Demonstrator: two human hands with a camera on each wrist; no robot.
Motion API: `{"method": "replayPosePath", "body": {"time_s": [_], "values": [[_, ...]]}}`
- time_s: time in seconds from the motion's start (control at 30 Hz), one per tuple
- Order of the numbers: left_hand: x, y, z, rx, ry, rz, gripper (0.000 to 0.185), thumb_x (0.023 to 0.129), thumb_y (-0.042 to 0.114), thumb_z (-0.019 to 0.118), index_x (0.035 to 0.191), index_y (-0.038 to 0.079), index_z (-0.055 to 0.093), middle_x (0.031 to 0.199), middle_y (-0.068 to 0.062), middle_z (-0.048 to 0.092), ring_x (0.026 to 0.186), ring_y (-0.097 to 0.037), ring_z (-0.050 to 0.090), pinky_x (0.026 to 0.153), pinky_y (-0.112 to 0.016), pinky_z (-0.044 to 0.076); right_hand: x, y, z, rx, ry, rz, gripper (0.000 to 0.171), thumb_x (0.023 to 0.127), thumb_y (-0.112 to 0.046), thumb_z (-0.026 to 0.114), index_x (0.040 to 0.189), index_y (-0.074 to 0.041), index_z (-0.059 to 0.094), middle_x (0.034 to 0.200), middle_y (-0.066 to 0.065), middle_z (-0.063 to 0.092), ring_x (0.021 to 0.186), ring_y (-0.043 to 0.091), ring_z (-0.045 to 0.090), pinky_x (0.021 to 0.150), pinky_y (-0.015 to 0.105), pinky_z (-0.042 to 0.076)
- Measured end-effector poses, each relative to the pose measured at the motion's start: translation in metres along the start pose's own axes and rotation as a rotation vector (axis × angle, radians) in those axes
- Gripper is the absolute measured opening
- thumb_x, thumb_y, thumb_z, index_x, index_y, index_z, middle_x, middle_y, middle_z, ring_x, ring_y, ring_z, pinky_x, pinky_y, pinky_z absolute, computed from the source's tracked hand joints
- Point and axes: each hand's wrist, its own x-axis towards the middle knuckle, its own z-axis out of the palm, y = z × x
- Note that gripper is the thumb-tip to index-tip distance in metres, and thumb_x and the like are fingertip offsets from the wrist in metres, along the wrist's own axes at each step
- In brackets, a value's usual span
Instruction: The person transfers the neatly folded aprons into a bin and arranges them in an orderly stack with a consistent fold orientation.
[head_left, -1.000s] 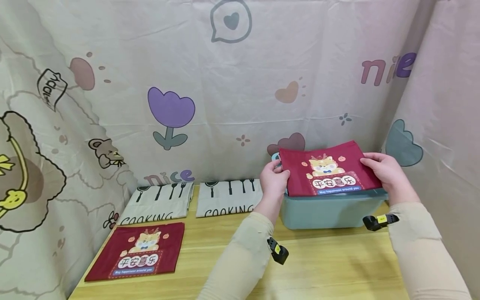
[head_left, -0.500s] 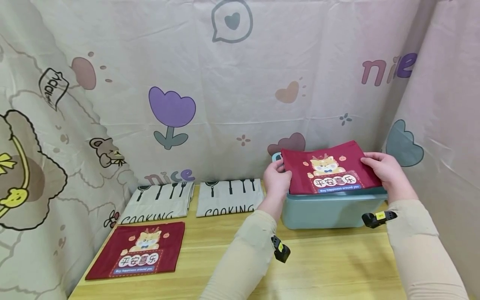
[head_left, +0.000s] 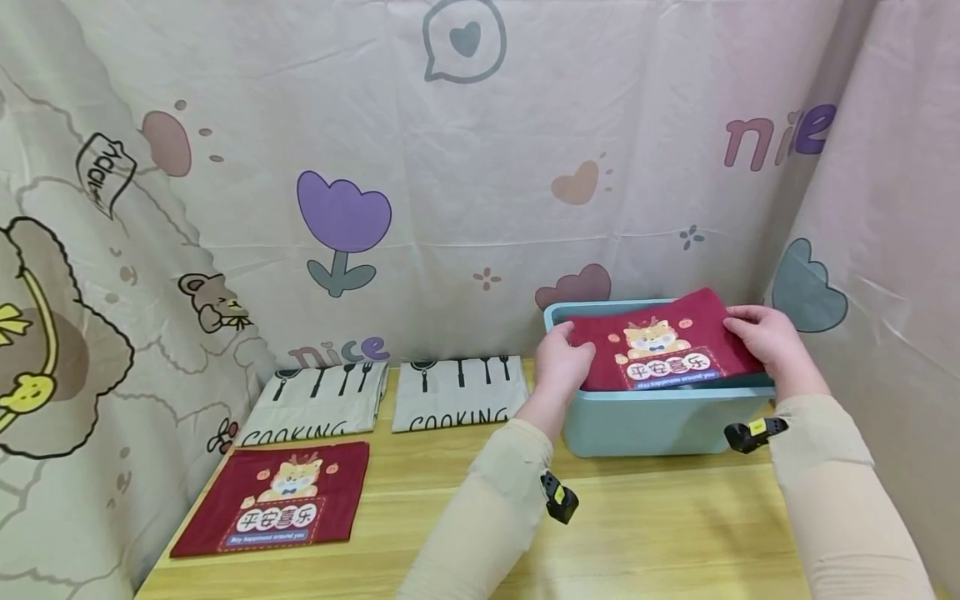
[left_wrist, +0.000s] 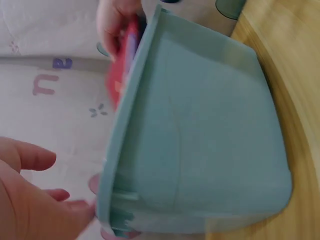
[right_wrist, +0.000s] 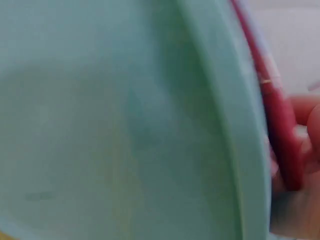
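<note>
A folded red cloth (head_left: 660, 346) with a cartoon animal and white lettering lies slanted over the mouth of a light-blue plastic bin (head_left: 652, 425), its left part below the rim. My right hand (head_left: 772, 346) pinches its right edge, thumb on top; the right wrist view has the red cloth (right_wrist: 280, 125) between the fingers beside the rim. At the bin's left end is my left hand (head_left: 558, 367), beside the cloth's left edge. In the left wrist view the left hand (left_wrist: 35, 200) has thumb and fingers apart with no cloth between them.
Another folded red cloth (head_left: 285, 500) lies at the table's left front. Behind it are two folded white cloths, a left one (head_left: 315, 404) and a right one (head_left: 461, 396), printed with utensils and "COOKING". A printed curtain (head_left: 480, 167) hangs close behind the bin.
The red cloth's left side has sunk into the bin, baring the back-left rim. My left hand has moved slightly right and come off the cloth's edge; the right hand stays nearly in place.
</note>
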Motion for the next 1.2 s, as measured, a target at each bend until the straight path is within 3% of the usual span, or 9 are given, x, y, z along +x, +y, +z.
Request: {"method": "replayPosePath", "body": {"time_s": [0.1, 0.17, 0.6, 0.9, 1.2], "values": [[-0.004, 0.004, -0.004, 0.102, -0.018, 0.066, 0.051, 0.094, 0.021, 0.067, 0.143, 0.013, 0.053, 0.142, -0.005, 0.054, 0.131, -0.026, 0.049, 0.105, -0.045, 0.044, 0.001, -0.001, 0.003, -0.175, 0.054, -0.108, 0.056, 0.103, -0.027, 0.046, 0.139, 0.014, 0.039, 0.13, 0.038, 0.044, 0.112, 0.052, 0.046, 0.091, 0.06, 0.049], [-0.007, 0.007, -0.006, 0.137, -0.023, 0.12, 0.051, 0.095, 0.021, 0.066, 0.144, 0.014, 0.052, 0.144, -0.003, 0.053, 0.134, -0.023, 0.046, 0.108, -0.043, 0.041, 0.0, -0.003, 0.004, -0.242, 0.093, -0.172, 0.051, 0.102, -0.023, 0.046, 0.136, 0.016, 0.041, 0.127, 0.038, 0.048, 0.113, 0.053, 0.047, 0.096, 0.066, 0.041], [-0.03, 0.002, -0.011, 0.411, -0.018, 0.416, 0.052, 0.093, 0.023, 0.066, 0.142, 0.01, 0.054, 0.138, -0.007, 0.057, 0.127, -0.025, 0.051, 0.105, -0.04, 0.043, -0.026, -0.025, 0.02, -0.231, 0.107, -0.362, 0.044, 0.101, -0.018, 0.052, 0.135, 0.01, 0.048, 0.128, 0.032, 0.053, 0.114, 0.049, 0.051, 0.095, 0.065, 0.041], [-0.055, -0.009, -0.018, 0.551, 0.012, 0.559, 0.054, 0.091, 0.026, 0.068, 0.14, 0.01, 0.055, 0.133, -0.006, 0.059, 0.123, -0.024, 0.052, 0.102, -0.045, 0.043, -0.047, -0.041, 0.035, -0.24, 0.111, -0.487, 0.044, 0.098, -0.014, 0.059, 0.137, 0.005, 0.05, 0.132, 0.029, 0.053, 0.122, 0.048, 0.048, 0.097, 0.066, 0.039], [-0.07, -0.028, -0.036, 0.726, 0.075, 0.716, 0.058, 0.09, 0.029, 0.069, 0.142, 0.009, 0.053, 0.133, -0.005, 0.058, 0.123, -0.024, 0.051, 0.105, -0.048, 0.039, -0.064, -0.05, 0.049, -0.253, 0.15, -0.597, 0.045, 0.092, -0.011, 0.067, 0.134, 0.003, 0.055, 0.131, 0.027, 0.056, 0.122, 0.046, 0.048, 0.096, 0.068, 0.039]]}}
